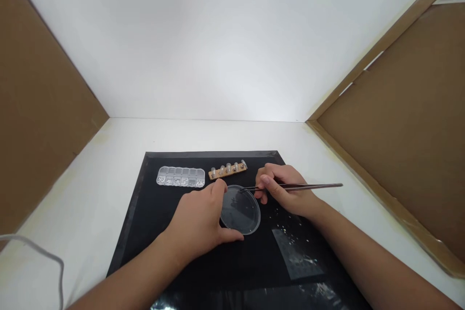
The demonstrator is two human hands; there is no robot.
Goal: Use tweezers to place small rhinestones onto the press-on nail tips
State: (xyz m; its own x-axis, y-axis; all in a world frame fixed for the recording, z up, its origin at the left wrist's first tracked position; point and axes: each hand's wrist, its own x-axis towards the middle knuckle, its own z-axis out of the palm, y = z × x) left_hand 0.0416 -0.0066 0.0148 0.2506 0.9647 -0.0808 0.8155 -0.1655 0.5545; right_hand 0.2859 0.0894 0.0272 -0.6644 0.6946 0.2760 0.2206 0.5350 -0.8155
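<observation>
A round clear plastic dish [242,210] lies on a black mat [145,232]. My left hand [198,220] is curled round the dish's left rim, thumb at the near edge and fingers at the far edge. My right hand [285,191] pinches thin metal tweezers [308,186], whose tips reach over the dish's far edge. Whether the tips hold anything is too small to tell.
A clear compartment box [180,177] of small stones and a wooden strip [227,170] holding several clear nail tips lie at the mat's far side. A clear sheet [296,254] with scattered tiny stones sits near right. Brown cardboard walls stand on both sides; a white cable [47,256] lies at left.
</observation>
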